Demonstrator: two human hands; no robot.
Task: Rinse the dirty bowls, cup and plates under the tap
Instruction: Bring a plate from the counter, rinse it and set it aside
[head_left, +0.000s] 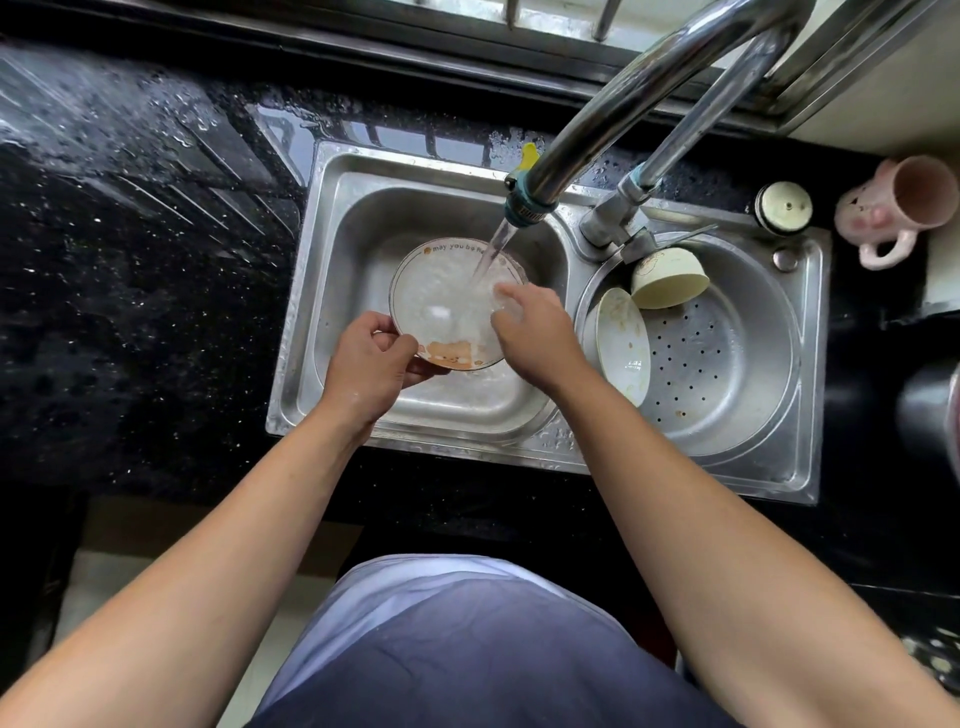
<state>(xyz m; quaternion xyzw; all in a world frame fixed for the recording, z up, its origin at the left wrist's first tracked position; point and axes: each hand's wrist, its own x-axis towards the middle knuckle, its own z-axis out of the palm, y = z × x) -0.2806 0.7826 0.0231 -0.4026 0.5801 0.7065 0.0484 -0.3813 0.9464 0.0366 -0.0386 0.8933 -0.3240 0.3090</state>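
A white plate (441, 306) with a printed rim and a cartoon picture is held over the left sink basin (363, 218), under running water from the tap (524, 205). My left hand (371, 366) grips the plate's near left edge. My right hand (535, 332) rests on the plate's right side, fingers spread on its wet face in the stream. In the right basin (743, 364) a second stained plate (621, 345) leans on its edge, and a cream bowl (670, 278) lies tipped beside it. A pink cup (898, 208) lies on its side on the counter at the far right.
Wet black speckled counter (130, 260) surrounds the steel double sink. The long chrome tap pipes (675, 88) cross above the sink from the back right. A small round white lid (784, 207) sits behind the right basin. A dark object (930, 415) stands at the right edge.
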